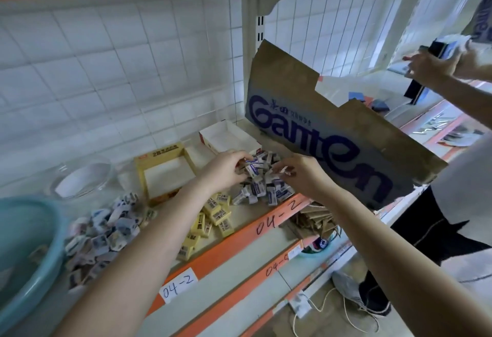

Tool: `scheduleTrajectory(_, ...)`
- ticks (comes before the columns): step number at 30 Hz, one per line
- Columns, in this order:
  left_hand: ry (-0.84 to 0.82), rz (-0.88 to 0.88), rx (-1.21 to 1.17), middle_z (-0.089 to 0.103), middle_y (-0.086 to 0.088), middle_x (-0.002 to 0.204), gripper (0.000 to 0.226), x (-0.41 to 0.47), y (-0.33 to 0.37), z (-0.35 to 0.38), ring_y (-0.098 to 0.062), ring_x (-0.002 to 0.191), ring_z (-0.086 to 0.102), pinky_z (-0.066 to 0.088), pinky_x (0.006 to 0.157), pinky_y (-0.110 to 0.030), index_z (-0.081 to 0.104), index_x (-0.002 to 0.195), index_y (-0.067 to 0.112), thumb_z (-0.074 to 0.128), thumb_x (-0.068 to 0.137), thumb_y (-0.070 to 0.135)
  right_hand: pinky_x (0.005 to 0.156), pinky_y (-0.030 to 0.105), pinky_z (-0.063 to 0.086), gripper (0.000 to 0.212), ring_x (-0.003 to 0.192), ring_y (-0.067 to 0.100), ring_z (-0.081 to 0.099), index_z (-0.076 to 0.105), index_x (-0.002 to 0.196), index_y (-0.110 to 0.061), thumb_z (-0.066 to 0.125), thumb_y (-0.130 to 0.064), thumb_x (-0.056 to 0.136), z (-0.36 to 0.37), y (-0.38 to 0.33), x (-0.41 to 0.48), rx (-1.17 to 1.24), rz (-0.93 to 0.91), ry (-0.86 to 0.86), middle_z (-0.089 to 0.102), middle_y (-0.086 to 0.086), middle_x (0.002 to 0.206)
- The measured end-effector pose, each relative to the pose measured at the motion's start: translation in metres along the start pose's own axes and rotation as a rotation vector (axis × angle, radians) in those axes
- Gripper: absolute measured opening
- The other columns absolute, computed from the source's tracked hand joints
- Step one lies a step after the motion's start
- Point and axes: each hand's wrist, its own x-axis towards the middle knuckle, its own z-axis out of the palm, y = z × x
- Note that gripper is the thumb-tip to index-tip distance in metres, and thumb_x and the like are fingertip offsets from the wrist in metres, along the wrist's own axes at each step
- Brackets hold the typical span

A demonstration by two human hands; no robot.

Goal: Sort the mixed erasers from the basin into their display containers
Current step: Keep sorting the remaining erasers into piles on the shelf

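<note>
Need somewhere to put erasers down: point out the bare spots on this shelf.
Bare: inside the white box, inside the yellow box, and the shelf strip between bowl and yellow box. Crowded: the front, from the mixed pile through the yellow erasers to the blue erasers by the cardboard.

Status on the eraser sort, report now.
Left hand pinches an eraser; right hand pinches another over the blue-white pile. White box behind sits empty. Cardboard sheet leans close beside the right hand.

Both forearms are seen bare along their whole visible length. The left hand [226, 170] and right hand [303, 176] are likewise left uncovered.
</note>
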Motion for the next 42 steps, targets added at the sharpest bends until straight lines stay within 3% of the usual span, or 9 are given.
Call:
scheduleTrajectory(4,0.039,-0.021,-0.017,0.059,0.002,0.124,0.043,-0.017,-0.009,-0.011,-0.009,0.093,0.057,0.047,0.077,-0.022,0.057,0.125,0.025,0.068,0.084,0.019,0.066,0.000,0.039,0.026,0.079,-0.002,0.053,0.069,0.109,-0.017,0.063,-0.007,0.086,-0.006,-0.012,0.006,0.048,-0.002,0.031,0.063,-0.005,0.107)
scheduleTrajectory(12,0.194,-0.168,-0.039,0.060,0.009,0.108,0.042,-0.091,-0.053,-0.066,-0.014,0.079,0.061,0.052,0.075,-0.040,0.059,0.121,0.029,0.067,0.082,0.014,0.080,0.021,0.048,0.024,0.084,0.009,0.060,0.071,0.104,-0.013,0.063,-0.003,0.084,0.024,-0.096,0.036,0.170,-0.169,0.014,0.066,-0.002,0.105)
scheduleTrajectory(19,0.358,-0.398,0.011,0.064,-0.001,0.114,0.043,-0.199,-0.118,-0.113,-0.010,0.080,0.052,0.040,0.072,-0.022,0.062,0.120,0.017,0.066,0.080,0.004,0.076,0.014,0.044,0.021,0.079,0.007,0.058,0.070,0.104,-0.015,0.061,-0.007,0.086,0.077,-0.208,0.050,0.263,-0.361,-0.125,0.060,-0.008,0.093)
scheduleTrajectory(22,0.405,-0.545,0.032,0.064,0.005,0.110,0.040,-0.256,-0.144,-0.123,-0.010,0.086,0.056,0.042,0.077,-0.022,0.062,0.120,0.017,0.067,0.081,0.007,0.071,0.009,0.042,0.024,0.083,0.009,0.060,0.069,0.106,-0.015,0.060,-0.005,0.086,0.099,-0.251,0.051,0.265,-0.450,-0.212,0.063,-0.004,0.098)
scheduleTrajectory(25,0.448,-0.655,0.026,0.065,0.001,0.115,0.037,-0.306,-0.163,-0.128,-0.014,0.088,0.059,0.046,0.079,-0.025,0.063,0.117,0.016,0.069,0.081,0.009,0.086,0.027,0.049,0.024,0.088,0.016,0.065,0.071,0.103,-0.015,0.061,-0.005,0.084,0.123,-0.290,0.049,0.279,-0.526,-0.262,0.067,0.002,0.107)
scheduleTrajectory(31,0.450,-0.785,0.026,0.063,0.000,0.111,0.035,-0.372,-0.180,-0.132,-0.015,0.082,0.058,0.047,0.078,-0.027,0.064,0.114,0.015,0.069,0.081,0.007,0.086,0.024,0.048,0.024,0.086,0.020,0.064,0.072,0.101,-0.014,0.062,-0.002,0.082,0.157,-0.348,0.039,0.254,-0.695,-0.344,0.066,0.006,0.103)
scheduleTrajectory(35,0.443,-0.794,-0.005,0.063,-0.001,0.112,0.036,-0.388,-0.186,-0.134,-0.016,0.087,0.059,0.050,0.085,-0.033,0.064,0.116,0.014,0.069,0.081,0.005,0.075,0.006,0.035,0.025,0.079,0.012,0.057,0.071,0.104,-0.014,0.062,-0.003,0.084,0.168,-0.364,0.039,0.170,-0.769,-0.394,0.065,0.004,0.105)
scheduleTrajectory(39,0.373,-0.772,-0.045,0.064,-0.001,0.114,0.036,-0.384,-0.191,-0.135,-0.012,0.088,0.058,0.049,0.083,-0.027,0.063,0.117,0.014,0.070,0.083,0.009,0.081,0.015,0.040,0.029,0.092,0.017,0.061,0.067,0.111,-0.018,0.062,-0.008,0.085,0.175,-0.372,0.047,0.036,-0.757,-0.534,0.062,0.002,0.116)
scheduleTrajectory(42,0.176,-0.773,-0.130,0.061,0.002,0.120,0.040,-0.372,-0.193,-0.136,-0.011,0.098,0.058,0.046,0.084,-0.023,0.059,0.122,0.017,0.071,0.084,0.020,0.081,0.016,0.035,0.034,0.094,0.012,0.055,0.064,0.118,-0.024,0.065,-0.019,0.085,0.176,-0.377,0.045,-0.129,-0.777,-0.736,0.060,-0.008,0.106)
